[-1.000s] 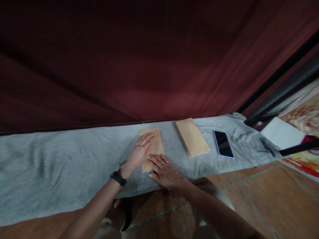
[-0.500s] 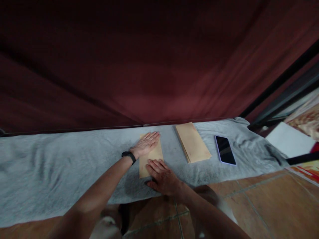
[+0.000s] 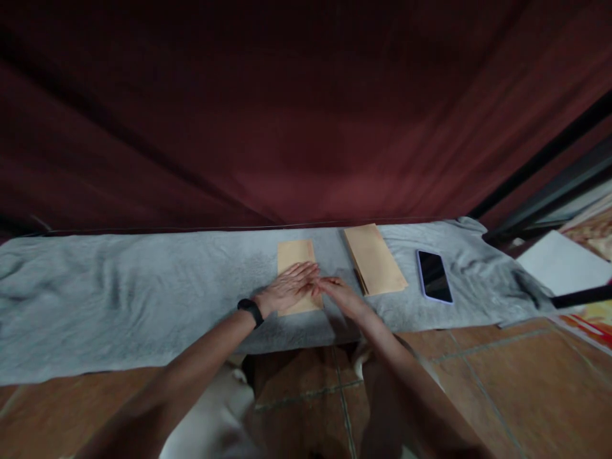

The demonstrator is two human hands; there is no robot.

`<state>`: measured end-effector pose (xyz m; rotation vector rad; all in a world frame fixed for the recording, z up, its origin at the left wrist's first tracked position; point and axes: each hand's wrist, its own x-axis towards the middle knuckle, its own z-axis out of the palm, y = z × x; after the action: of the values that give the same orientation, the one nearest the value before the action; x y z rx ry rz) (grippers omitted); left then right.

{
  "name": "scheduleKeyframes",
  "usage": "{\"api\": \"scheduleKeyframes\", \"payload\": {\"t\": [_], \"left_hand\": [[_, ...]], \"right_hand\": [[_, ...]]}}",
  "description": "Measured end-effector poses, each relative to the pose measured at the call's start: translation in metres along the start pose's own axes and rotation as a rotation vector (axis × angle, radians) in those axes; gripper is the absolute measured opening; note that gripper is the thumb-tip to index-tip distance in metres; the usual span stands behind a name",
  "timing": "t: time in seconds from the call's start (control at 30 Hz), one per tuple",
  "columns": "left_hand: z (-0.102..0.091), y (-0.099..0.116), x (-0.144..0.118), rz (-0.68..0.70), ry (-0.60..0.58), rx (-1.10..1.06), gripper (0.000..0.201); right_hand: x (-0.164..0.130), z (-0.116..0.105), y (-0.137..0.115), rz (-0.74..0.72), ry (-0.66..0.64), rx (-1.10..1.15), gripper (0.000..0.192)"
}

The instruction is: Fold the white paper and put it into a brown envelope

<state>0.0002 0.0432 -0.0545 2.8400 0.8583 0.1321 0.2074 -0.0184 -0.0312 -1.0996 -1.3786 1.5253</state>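
Observation:
A tan paper envelope (image 3: 292, 250) with faint reddish print near its top right corner lies flat on the grey cloth. My left hand (image 3: 289, 287), with a black band at the wrist, rests flat across its middle, fingers stretched to the right. My right hand (image 3: 340, 294) is turned on its side over the envelope's right edge. Its fingers point left and meet the left fingertips; they look extended, though partly hidden. To the right lies a stack of similar tan envelopes (image 3: 375, 258), apart from both hands.
A phone (image 3: 434, 276) in a light purple case lies right of the stack. The grey cloth (image 3: 143, 293) covers a long, low surface against a dark red curtain (image 3: 296, 159). Tiled floor (image 3: 502, 376) lies in front. At far right are a white flat item (image 3: 564, 258) and dark bars.
My right hand has risen from the envelope's lower part and turned on its side, meeting my left fingertips. My left hand has slid down toward the envelope's middle. The view has shifted slightly.

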Motion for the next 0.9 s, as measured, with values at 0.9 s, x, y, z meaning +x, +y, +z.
{"api": "scheduleKeyframes", "payload": {"t": [0.9], "left_hand": [[0.009,0.091,-0.050,0.004,0.081,-0.068,0.053]], "right_hand": [[0.000,0.017,0.004,-0.242,-0.076,-0.893,0.047]]}}
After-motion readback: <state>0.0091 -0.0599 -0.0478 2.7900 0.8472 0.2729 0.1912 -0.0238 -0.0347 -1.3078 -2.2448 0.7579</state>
